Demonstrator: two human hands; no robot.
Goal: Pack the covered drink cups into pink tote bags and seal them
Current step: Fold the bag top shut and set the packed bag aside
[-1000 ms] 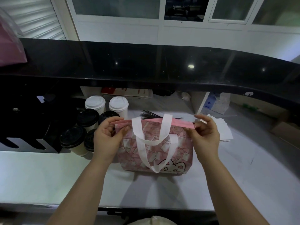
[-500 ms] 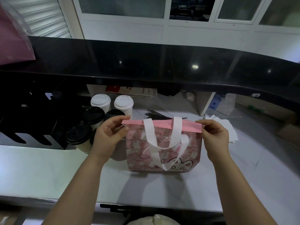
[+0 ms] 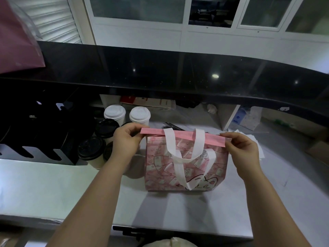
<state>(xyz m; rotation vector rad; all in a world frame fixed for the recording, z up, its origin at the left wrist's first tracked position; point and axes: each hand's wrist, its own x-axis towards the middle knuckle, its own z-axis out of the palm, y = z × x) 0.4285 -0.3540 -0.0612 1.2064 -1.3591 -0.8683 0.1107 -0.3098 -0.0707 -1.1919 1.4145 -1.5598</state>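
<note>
A pink patterned tote bag (image 3: 187, 168) with white handles stands upright on the white counter (image 3: 53, 189). Its plain pink top band is pulled flat and straight. My left hand (image 3: 127, 141) pinches the band's left end, and my right hand (image 3: 243, 148) pinches its right end. What is inside the bag is hidden. Left of the bag stand covered cups: two with white lids (image 3: 139, 114) at the back and several with black lids (image 3: 91, 148) in front, partly behind my left hand.
A black holder rack (image 3: 35, 136) stands at the far left. A raised black bar top (image 3: 178, 75) runs across the back. Black straws (image 3: 171, 125) lie behind the bag, white napkins (image 3: 260, 148) to its right, and a cardboard box (image 3: 318, 152) at the far right.
Both hands have drawn apart along the bag's top band, stretching it flat and straight. The bag's mouth has gone from loosely folded to pressed together.
</note>
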